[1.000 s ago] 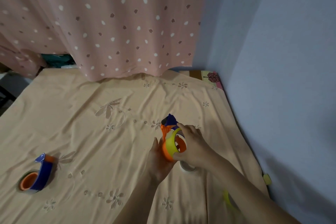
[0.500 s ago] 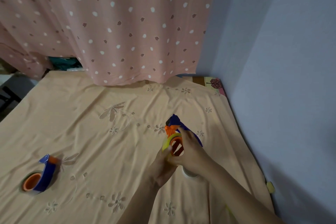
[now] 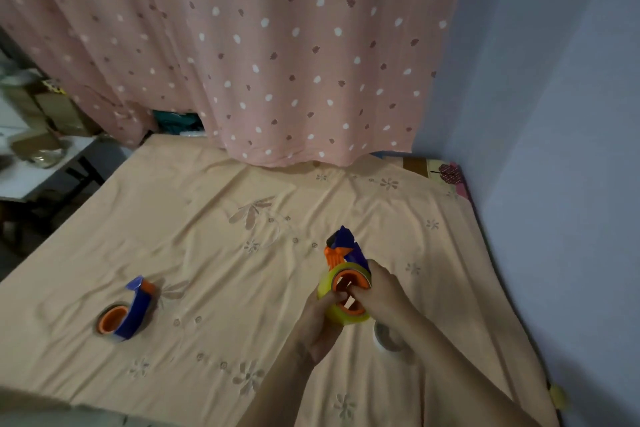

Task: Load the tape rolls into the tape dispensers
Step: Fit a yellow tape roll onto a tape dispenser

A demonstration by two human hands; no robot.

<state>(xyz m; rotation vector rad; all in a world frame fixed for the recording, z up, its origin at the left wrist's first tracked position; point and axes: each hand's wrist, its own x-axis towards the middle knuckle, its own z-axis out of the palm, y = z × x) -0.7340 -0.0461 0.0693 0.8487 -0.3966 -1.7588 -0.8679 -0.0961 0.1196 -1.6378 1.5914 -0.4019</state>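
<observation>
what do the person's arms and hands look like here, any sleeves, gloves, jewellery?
Both hands are bare: no gloves on the left hand or the right hand. Both forearms show uncovered down to the bottom edge of the picture, so no sleeves in view. No watch, bracelet or ring can be made out, though the picture is dim and soft, so small items could be missed.

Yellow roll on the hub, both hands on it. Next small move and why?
Probably press the yellow tape roll fully down onto the orange hub: both the left hand and right hand grip it at the blue dispenser, and its seating looks unfinished.
</observation>
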